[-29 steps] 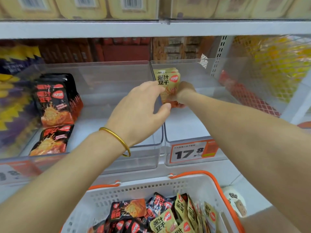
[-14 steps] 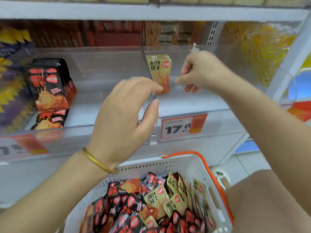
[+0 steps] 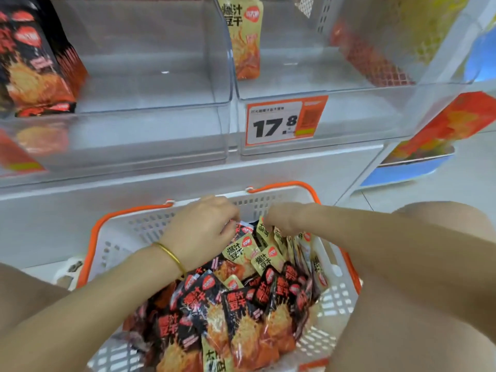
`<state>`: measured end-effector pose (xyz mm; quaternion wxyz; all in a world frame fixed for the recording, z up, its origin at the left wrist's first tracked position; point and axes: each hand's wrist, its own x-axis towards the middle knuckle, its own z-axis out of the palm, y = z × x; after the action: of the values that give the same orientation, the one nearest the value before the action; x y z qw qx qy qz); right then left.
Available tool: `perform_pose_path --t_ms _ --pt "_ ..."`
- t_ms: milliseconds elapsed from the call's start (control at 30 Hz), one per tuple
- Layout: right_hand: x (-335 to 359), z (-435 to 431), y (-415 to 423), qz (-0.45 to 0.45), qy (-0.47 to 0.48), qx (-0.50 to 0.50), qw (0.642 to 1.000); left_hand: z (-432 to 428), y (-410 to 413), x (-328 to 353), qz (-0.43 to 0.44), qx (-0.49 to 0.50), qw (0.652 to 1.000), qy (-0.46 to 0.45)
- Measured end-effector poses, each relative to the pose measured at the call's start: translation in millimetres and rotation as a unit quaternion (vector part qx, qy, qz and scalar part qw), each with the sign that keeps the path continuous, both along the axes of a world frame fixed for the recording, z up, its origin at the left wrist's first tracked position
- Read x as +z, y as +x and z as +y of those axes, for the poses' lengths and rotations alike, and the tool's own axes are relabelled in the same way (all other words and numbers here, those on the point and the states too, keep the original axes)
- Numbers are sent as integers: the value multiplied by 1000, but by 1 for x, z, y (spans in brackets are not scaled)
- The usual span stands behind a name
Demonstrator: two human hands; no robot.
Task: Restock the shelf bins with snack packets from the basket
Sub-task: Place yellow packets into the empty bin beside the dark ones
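The snack packets (image 3: 241,318) lie heaped in the basket (image 3: 94,237), which sits below the front edge of the shelf; black packets (image 3: 193,304) fill its near and middle part, and yellow packets (image 3: 265,260) stand on edge toward its far right corner. They look like light, soft foil pouches with a flat crimped seal at each end; I judge that they will crumple rather than break, slide easily over one another, and sag if lifted by one corner; the surest hold is probably a pinch across the top seal, or several taken together by their upper edges, since the glossy faces give little purchase.

Both hands are down at the basket's far edge. The left hand (image 3: 204,232), with a bangle (image 3: 171,255) on its wrist, has its fingers curled downward, tips among the packets just beside the far wall; whether they close on one I cannot tell. The right hand (image 3: 281,218) is just beside it, knuckles up, touching the tops of the yellow packets; its fingers are tucked under and hidden, so whether they are apart or together I cannot tell.

Above, the right bin (image 3: 375,116), behind the price tag (image 3: 284,120), has an upright yellow pack (image 3: 245,36) against its left wall; the left bin (image 3: 147,130) holds black ones at its left side.
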<state>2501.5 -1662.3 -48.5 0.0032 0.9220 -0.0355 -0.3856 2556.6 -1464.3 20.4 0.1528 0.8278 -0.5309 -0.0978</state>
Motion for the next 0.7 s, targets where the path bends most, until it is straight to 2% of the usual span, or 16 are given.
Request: perform_pose_path --t_ms 100,300,367,467,567,701 --pt "-23 2 7 -8 -13 -16 1000 1 2 -7 -2 1 1000 12" --pt "-34 8 11 8 -53 36 998 1 8 -15 26 12 999 34" --pt "-20 9 15 5 -62 82 995 1 8 -15 34 19 999 35" --pt "18 16 20 -19 -35 124 991 -3 9 -16 59 35 996 59" --pt "63 24 19 -90 -3 141 986 -7 8 -20 119 39 987 102" --pt "98 30 12 -171 122 53 976 -9 2 -17 195 55 975 89"
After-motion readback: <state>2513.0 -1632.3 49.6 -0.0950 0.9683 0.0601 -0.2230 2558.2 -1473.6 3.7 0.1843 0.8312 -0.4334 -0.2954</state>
